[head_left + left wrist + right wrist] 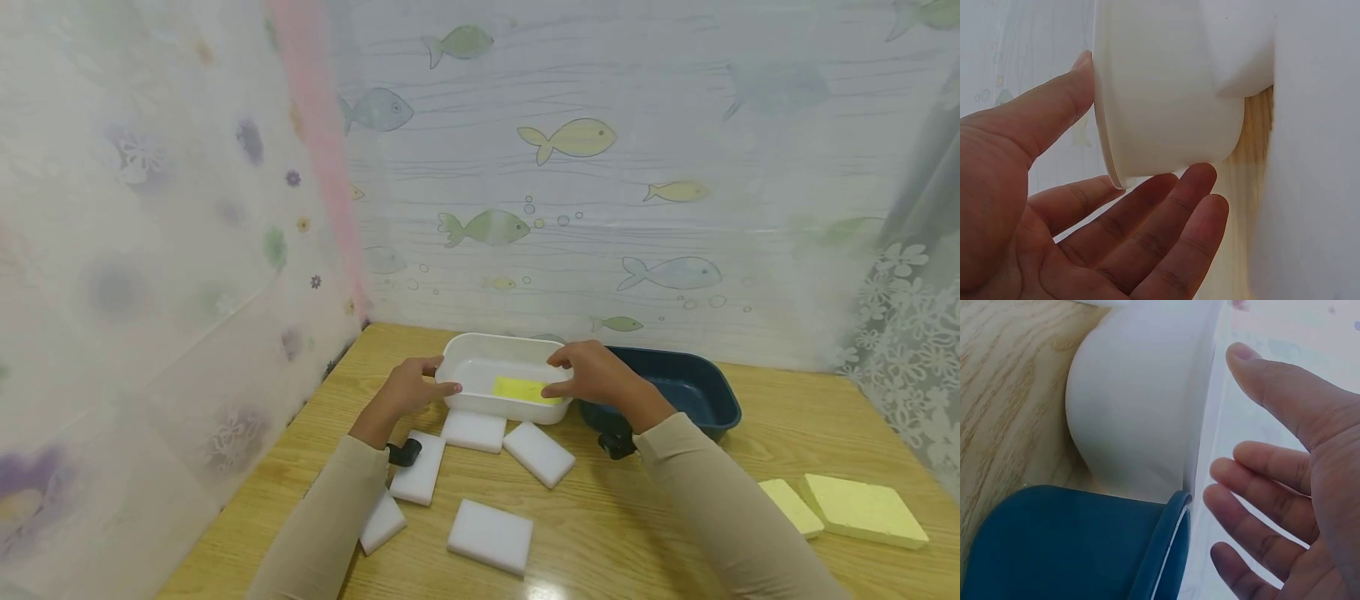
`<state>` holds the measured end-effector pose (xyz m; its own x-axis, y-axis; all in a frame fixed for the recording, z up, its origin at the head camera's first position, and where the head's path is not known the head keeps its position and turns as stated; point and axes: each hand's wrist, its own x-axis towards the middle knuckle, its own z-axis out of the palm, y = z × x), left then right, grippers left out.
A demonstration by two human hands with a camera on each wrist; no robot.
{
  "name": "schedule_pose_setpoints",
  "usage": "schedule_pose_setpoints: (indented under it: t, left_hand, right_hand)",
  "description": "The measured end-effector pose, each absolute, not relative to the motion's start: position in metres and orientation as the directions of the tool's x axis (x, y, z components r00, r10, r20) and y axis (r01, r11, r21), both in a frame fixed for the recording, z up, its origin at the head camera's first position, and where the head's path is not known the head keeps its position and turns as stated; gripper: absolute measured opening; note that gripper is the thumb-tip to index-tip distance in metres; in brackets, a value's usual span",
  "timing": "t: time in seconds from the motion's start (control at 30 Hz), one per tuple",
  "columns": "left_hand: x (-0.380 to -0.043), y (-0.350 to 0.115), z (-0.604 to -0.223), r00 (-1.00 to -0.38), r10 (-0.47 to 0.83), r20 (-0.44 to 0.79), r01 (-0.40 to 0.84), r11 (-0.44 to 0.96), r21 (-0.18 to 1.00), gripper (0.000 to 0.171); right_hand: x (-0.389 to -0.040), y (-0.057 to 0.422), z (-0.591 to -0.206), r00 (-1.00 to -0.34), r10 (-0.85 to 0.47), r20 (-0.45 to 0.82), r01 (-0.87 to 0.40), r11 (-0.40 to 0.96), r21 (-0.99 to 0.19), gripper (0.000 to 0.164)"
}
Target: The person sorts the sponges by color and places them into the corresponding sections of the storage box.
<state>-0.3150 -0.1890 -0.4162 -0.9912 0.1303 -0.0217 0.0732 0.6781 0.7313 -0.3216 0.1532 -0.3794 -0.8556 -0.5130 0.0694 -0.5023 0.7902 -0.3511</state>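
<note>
A white rectangular plastic basin stands toward the back of the table, with a flat yellow piece inside at its right. My left hand holds its left end, the thumb at the rim and the fingertips against the outer wall. At the opposite end my right hand hovers over the rim, above the yellow piece. Its fingers are spread and relaxed, with nothing between them. Right beside the white basin, partly behind my right hand, sits a dark blue basin.
Several white sponge blocks lie in front of the basin, among them one block nearest me and another by the basin. Two yellow blocks, the larger one outermost, lie at the right. A fish-patterned curtain hangs behind the table.
</note>
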Motion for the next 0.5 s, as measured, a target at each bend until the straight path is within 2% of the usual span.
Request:
schedule_pose_setpoints:
  t: [0.5]
  left_hand:
    - [-0.3150,-0.1894,-0.4164,-0.991,0.134,-0.016,0.080,0.675,0.734,0.085]
  right_hand:
    - [-0.3151,0.1604,-0.3759,-0.844,-0.525,0.105,-0.526,0.775,-0.351,0.065]
